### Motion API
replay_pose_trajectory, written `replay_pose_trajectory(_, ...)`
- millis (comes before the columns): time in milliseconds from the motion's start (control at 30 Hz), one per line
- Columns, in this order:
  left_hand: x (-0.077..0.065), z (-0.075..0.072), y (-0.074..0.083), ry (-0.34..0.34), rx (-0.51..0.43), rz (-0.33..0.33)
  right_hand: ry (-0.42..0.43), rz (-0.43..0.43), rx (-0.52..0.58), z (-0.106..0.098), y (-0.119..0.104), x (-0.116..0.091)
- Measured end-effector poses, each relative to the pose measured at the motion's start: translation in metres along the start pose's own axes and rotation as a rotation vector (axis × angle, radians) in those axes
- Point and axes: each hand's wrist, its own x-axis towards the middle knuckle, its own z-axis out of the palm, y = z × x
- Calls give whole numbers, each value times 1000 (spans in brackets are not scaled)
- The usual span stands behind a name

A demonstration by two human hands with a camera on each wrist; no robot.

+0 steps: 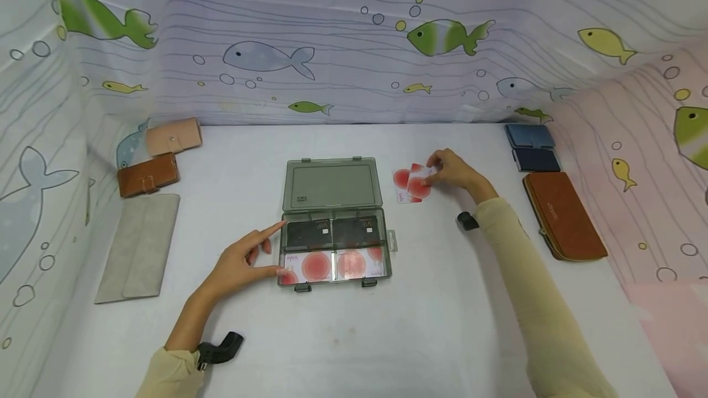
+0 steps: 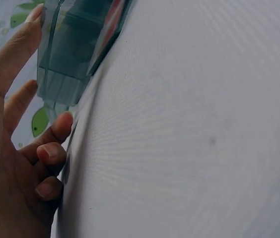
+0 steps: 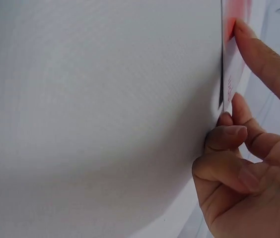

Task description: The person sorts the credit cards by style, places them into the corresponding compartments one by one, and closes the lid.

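Observation:
A grey-green translucent plastic box (image 1: 332, 184) lies with its lid folded back. Two black VIP cards (image 1: 301, 238) fill its upper compartments; white cards with red circles (image 1: 354, 263) fill the lower ones. Thumb and index finger of my left hand (image 1: 243, 263) touch the box's left side, extended, while its other fingers curl in the air. Right of the lid, my right hand (image 1: 450, 171) pinches a red-and-white card (image 1: 418, 187) between thumb and fingers. That card overlaps another red-and-white card (image 1: 402, 195) on the table. In the right wrist view, the card (image 3: 233, 64) appears nearly edge-on.
On the left lie a beige wallet (image 1: 174, 136), a brown wallet (image 1: 148, 175) and a large grey wallet (image 1: 138, 245). A blue wallet (image 1: 530, 136), a navy wallet (image 1: 536, 159) and a brown zip wallet (image 1: 564, 217) lie on the right. Fish-printed curtains (image 1: 354, 35) stand behind.

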Motion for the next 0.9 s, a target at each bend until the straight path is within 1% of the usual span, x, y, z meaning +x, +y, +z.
replay_pose_trajectory(167,0,1,0,-1,4,-2,6,46,16,-6,3,-8)
replay_pose_trajectory(400,0,0,0,2,21,16,-4,-26,92,-12,19,-25)
replay_pose_trajectory(500,-1,0,-1,6,19,15,-11,-28,128,-14,25,-34)
replay_pose_trajectory(633,-1,0,0,5,18,3,-7,-26,149,-16,31,-45)
replay_pose_trajectory(767,-1,0,0,-1,24,-2,3,-13,218,-16,33,-57)
replay_pose_trajectory(900,-1,0,1,0,24,-3,13,-1,293,-13,25,-68)
